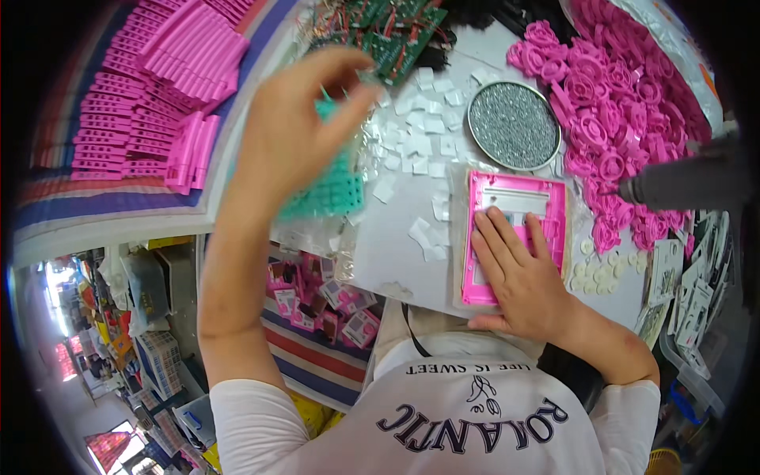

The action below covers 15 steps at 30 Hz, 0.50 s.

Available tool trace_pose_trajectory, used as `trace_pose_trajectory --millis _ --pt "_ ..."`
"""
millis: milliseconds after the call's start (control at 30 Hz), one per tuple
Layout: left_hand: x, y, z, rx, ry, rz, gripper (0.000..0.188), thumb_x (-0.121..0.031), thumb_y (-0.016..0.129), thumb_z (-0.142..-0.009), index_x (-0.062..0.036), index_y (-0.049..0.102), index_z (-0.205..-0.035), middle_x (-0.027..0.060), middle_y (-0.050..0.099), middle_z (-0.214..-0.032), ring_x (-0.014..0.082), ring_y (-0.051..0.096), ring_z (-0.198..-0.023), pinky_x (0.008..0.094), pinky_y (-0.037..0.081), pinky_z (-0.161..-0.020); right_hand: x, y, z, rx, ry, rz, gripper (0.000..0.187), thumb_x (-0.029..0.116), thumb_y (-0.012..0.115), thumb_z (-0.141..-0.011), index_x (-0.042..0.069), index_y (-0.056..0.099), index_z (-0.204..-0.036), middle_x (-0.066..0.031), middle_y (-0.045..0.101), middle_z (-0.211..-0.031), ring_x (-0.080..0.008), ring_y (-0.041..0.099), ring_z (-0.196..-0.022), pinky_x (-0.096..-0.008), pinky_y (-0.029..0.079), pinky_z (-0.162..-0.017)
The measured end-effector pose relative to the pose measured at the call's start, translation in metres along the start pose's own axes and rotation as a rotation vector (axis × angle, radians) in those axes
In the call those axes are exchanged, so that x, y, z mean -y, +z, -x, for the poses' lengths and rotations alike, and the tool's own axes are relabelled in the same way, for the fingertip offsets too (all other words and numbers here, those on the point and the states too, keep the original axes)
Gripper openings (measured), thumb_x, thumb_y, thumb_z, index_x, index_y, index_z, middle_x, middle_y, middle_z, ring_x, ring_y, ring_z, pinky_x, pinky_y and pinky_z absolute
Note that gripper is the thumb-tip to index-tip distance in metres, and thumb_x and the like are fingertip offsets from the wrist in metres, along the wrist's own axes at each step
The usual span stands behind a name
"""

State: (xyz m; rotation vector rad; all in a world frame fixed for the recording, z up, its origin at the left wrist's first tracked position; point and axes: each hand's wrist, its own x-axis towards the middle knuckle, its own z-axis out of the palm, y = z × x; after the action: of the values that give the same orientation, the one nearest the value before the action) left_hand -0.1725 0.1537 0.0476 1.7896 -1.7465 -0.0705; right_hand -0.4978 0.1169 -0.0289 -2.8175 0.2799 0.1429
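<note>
My right hand [522,289] lies flat with fingers stretched over a pink plastic casing [559,207] near the table's front edge. A grey-silver panel inside the casing is partly covered by my fingers. My left hand [297,123] is raised at the left of the table, above a teal plastic basket [336,194] and near the green circuit boards [400,47]. Its thumb and forefinger bend toward each other around a small pale thing, too blurred to name. Loose white squares [418,145] are scattered between my hands.
A round tin of small metal screws [514,127] stands behind the casing. Pink plastic parts [609,119] heap at the right, with pale discs [598,277] in front. A dark tool [673,184] juts in from the right. Stacked pink pieces [127,119] fill the far left.
</note>
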Motion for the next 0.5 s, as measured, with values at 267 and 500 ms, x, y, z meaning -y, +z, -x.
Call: trace_pose_trajectory --millis 267,500 --pt "0.15 0.021 -0.136 0.199 -0.269 -0.493 0.036 -0.038 0.073 -0.086 -0.0059 0.075 -0.103 0.015 0.075 -0.094 0.0298 0.072 -0.088 0.0406 0.054 -0.078 -0.003 0.0 -0.001 0.004 -0.021 0.029 0.105 0.068 0.065 -0.082 -0.007 0.038 -0.15 -0.023 0.033 -0.159 -0.037 0.022 -0.153 -0.0626 0.019 -0.119" --pt "0.133 0.045 -0.152 0.258 -0.251 -0.607 0.034 -0.036 0.076 -0.082 -0.0085 0.071 -0.102 0.0142 0.07 -0.103 0.0342 0.068 -0.098 0.0465 0.054 -0.084 -0.003 0.004 0.003 -0.029 -0.013 0.013 0.101 0.064 0.068 -0.081 -0.007 0.04 -0.148 -0.0222 0.033 -0.16 -0.036 0.023 -0.153 -0.0641 0.02 -0.118"
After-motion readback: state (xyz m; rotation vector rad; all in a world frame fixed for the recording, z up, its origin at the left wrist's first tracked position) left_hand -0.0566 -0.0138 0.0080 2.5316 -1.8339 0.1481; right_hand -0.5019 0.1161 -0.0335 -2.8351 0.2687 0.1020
